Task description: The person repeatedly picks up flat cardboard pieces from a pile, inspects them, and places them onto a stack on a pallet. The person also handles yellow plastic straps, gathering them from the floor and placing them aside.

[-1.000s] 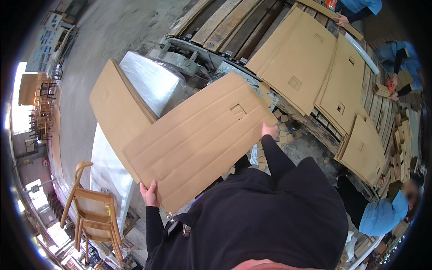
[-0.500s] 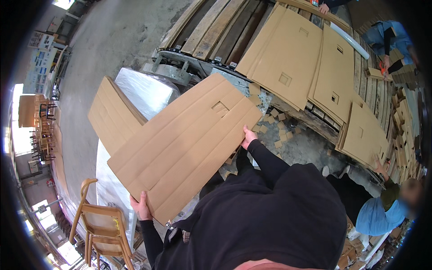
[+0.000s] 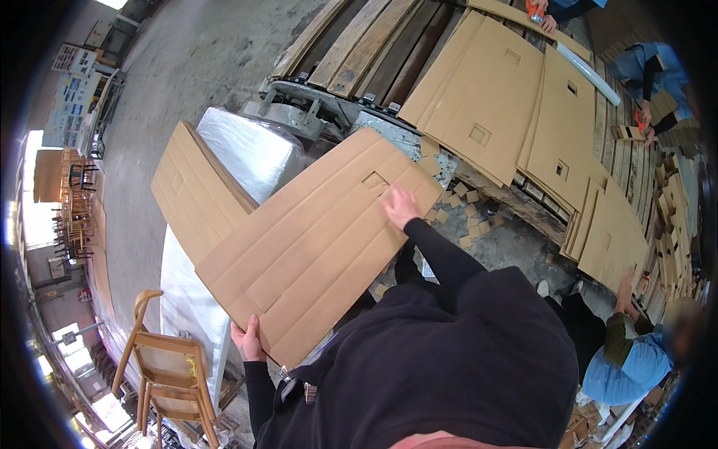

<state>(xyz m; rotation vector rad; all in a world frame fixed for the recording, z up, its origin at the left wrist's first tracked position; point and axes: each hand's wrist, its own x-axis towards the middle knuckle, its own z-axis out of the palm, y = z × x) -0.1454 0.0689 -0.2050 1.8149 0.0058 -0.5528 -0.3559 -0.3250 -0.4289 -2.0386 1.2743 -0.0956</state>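
The flattened cardboard box (image 3: 318, 243) lies across the plastic-wrapped stack (image 3: 250, 153), stacked wooden chairs (image 3: 168, 370) to its left, more cardboard sheets (image 3: 486, 97) behind on the slatted platform (image 3: 359, 52)

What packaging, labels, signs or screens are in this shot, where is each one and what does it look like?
Flat cardboard sheet: brown, creased, with a cut slot; held by left hand and right hand.
Second cardboard sheet: brown, leaning at left against the wrapped bundle.
Plastic-wrapped bundle: white and shiny, behind the held sheet.
Cardboard blanks: brown, overlapping on the wooden boards, upper right.
Wall posters: pale panels, far upper left.
No screens.
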